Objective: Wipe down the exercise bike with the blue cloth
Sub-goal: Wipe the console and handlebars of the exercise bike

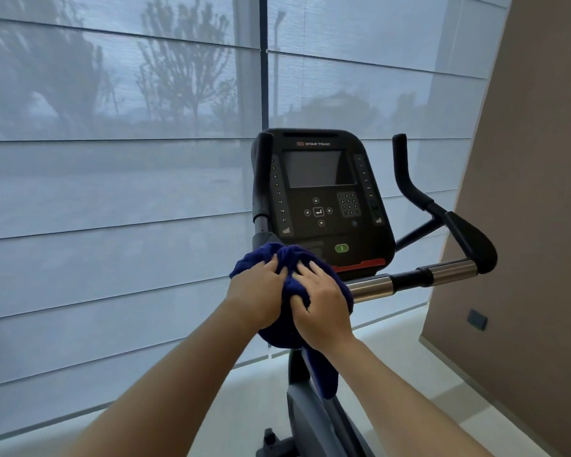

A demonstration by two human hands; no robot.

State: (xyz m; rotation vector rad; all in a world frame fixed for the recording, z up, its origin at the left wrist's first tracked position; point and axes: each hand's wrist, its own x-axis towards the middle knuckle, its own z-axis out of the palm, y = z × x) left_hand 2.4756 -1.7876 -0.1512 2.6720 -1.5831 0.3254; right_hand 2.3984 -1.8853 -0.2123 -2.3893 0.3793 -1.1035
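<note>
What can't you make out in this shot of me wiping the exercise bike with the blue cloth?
Head view only:
- Left handlebar section under the blue cloth: covered by the cloth, left hand and right hand.
- Bike base, pedals and seat: cut off by the bottom edge.
- Console keypad labels: too small to read.
- Whether the screen is on: unclear.

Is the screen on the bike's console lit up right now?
No, the console screen is dark and blank while both hands press the blue cloth just below it.

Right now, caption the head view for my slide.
Both hands, left hand and right hand, press blue cloth onto exercise bike handlebar.
</note>
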